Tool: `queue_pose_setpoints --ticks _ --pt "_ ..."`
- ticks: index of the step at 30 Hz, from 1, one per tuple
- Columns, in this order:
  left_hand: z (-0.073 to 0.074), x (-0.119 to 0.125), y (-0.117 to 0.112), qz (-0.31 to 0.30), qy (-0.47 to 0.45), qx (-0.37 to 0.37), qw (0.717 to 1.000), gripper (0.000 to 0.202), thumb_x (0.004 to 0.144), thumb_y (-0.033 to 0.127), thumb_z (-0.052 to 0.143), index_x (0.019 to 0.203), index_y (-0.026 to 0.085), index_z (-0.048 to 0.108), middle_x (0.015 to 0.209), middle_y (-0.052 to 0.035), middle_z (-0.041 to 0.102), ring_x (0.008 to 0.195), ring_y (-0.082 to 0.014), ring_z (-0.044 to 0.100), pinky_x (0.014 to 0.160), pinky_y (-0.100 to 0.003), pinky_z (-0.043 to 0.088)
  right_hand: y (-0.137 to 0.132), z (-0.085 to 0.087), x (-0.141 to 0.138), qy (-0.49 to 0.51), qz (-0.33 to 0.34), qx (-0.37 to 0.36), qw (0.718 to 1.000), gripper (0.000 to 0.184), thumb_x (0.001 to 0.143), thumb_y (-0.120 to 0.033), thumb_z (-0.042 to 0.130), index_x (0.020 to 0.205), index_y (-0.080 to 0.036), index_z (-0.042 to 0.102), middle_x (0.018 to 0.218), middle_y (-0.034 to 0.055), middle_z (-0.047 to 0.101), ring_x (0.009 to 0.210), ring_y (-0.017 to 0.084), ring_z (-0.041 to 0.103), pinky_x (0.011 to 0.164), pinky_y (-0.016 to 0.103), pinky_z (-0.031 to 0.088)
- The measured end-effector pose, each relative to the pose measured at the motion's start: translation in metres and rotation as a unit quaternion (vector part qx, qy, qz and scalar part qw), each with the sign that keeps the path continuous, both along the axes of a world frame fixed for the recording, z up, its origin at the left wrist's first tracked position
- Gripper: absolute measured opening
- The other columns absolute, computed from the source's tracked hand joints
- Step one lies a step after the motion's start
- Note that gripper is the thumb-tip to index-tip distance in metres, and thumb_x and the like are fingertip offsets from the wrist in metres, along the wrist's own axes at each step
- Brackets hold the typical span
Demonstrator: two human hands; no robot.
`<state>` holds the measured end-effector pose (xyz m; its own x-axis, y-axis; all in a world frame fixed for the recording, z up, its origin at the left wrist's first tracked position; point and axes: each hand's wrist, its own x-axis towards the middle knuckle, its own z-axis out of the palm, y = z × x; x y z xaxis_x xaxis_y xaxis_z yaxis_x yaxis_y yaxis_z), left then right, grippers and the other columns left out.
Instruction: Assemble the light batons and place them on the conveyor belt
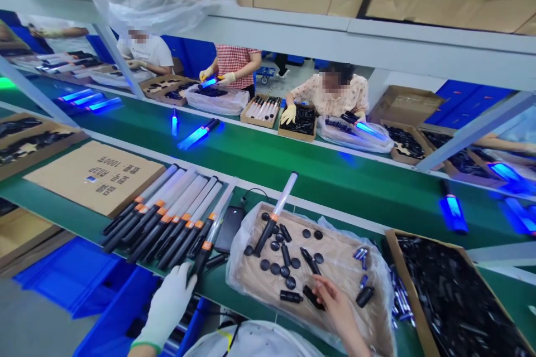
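light-stick handle sitting in gloved left hand, fingers curling around it; bare right hand reaching with fingers parted over black end caps scattered on cardboard sheet inside plastic bag; orange-banded light sticks lying side by side on green conveyor belt; co-workers working beyond, blue crates showing below.

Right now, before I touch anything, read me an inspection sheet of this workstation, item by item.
Surface: green conveyor belt.
Job's things: white light sticks with orange collars; black caps in a plastic-lined cardboard tray.
Clutter: black phone-like device beside the sticks.
Hands: gloved left hand at a stick's black handle; bare right hand over the tray.
Cables: thin black cable by the device.
Surroundings: co-worker across the belt; blue crates.
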<state>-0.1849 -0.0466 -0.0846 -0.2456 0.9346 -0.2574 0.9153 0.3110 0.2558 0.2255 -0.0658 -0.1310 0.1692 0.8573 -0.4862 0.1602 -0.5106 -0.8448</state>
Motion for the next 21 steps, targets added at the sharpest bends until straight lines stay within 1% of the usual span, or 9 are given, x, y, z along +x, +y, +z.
queue_pose_setpoints --ticks 4,9,11,13,14,15,18,20,21 --pt "-0.022 0.002 -0.016 0.025 -0.039 -0.046 0.998 0.047 0.087 0.022 0.039 0.131 0.004 0.043 0.12 -0.0185 0.053 0.112 -0.0338 0.055 0.092 -0.044 0.044 0.007 0.005 -0.015 -0.037 0.056 0.021 0.997 0.054 0.069 -0.058 0.053 0.1 -0.016 0.068 0.071 0.0054 0.067 0.06 0.017 0.059 0.06 0.028 0.046" --pt "-0.024 -0.004 -0.017 0.054 -0.13 -0.06 0.988 0.051 0.087 0.027 0.038 0.134 0.008 0.039 0.122 -0.017 0.052 0.11 -0.0319 0.056 0.093 -0.043 0.043 0.007 0.003 -0.039 -0.039 0.114 0.038 0.992 0.045 0.073 -0.049 0.054 0.099 -0.015 0.068 0.074 0.007 0.068 0.066 0.018 0.062 0.063 0.029 0.047" --pt "-0.022 -0.01 -0.019 0.058 -0.182 -0.067 0.979 0.051 0.087 0.034 0.039 0.133 0.012 0.04 0.107 -0.0113 0.06 0.096 -0.026 0.061 0.083 -0.037 0.048 0.005 -0.002 -0.044 -0.034 0.122 0.032 0.991 0.044 0.074 -0.048 0.054 0.1 -0.015 0.068 0.079 0.0077 0.07 0.071 0.02 0.064 0.067 0.03 0.049" --pt "-0.018 -0.014 -0.024 0.089 -0.293 -0.06 0.95 0.053 0.087 0.04 0.042 0.133 0.013 0.038 0.081 -0.0029 0.062 0.073 -0.019 0.061 0.067 -0.03 0.049 0.003 -0.005 -0.045 -0.032 0.125 0.026 0.991 0.043 0.074 -0.047 0.055 0.1 -0.015 0.069 0.08 0.0078 0.07 0.075 0.021 0.065 0.069 0.032 0.05" --pt "-0.015 -0.014 -0.026 0.12 -0.373 -0.051 0.919 0.055 0.086 0.043 0.046 0.132 0.014 0.038 0.07 0.0014 0.058 0.061 -0.0159 0.057 0.059 -0.027 0.047 0.002 -0.007 -0.045 -0.031 0.126 0.025 0.991 0.043 0.074 -0.047 0.055 0.1 -0.016 0.069 0.08 0.0077 0.07 0.076 0.021 0.066 0.07 0.032 0.05" --pt "-0.011 -0.012 -0.029 0.161 -0.458 -0.036 0.874 0.056 0.083 0.045 0.052 0.129 0.015 0.039 0.063 0.005 0.054 0.051 -0.0128 0.051 0.05 -0.024 0.042 0.002 -0.008 -0.045 -0.03 0.125 0.025 0.991 0.042 0.074 -0.047 0.055 0.1 -0.016 0.069 0.08 0.0074 0.07 0.075 0.022 0.066 0.07 0.032 0.05" --pt "0.006 -0.004 -0.037 0.27 -0.677 -0.023 0.684 0.038 0.075 0.048 0.066 0.094 0.018 0.05 0.049 0.0116 0.038 0.036 -0.004 0.025 0.037 -0.018 0.023 0.002 -0.008 -0.043 -0.03 0.123 0.026 0.992 0.042 0.074 -0.047 0.055 0.099 -0.016 0.069 0.077 0.0065 0.07 0.07 0.021 0.064 0.068 0.033 0.049" --pt "0.019 0.003 -0.039 0.303 -0.772 -0.055 0.556 0.038 0.074 0.048 0.068 0.07 0.018 0.046 0.044 0.0135 0.024 0.036 -0.0016 0.014 0.036 -0.017 0.018 0.003 -0.008 -0.042 -0.03 0.119 0.026 0.992 0.044 0.073 -0.05 0.056 0.098 -0.017 0.07 0.075 0.0062 0.069 0.066 0.02 0.062 0.067 0.033 0.048" --pt "0.025 0.007 -0.04 0.309 -0.804 -0.071 0.503 0.04 0.074 0.047 0.069 0.065 0.018 0.044 0.044 0.0139 0.018 0.036 -0.0014 0.013 0.037 -0.016 0.02 0.004 -0.007 -0.043 -0.026 0.116 0.024 0.993 0.045 0.072 -0.051 0.057 0.097 -0.017 0.07 0.074 0.0061 0.069 0.066 0.02 0.061 0.067 0.033 0.048"
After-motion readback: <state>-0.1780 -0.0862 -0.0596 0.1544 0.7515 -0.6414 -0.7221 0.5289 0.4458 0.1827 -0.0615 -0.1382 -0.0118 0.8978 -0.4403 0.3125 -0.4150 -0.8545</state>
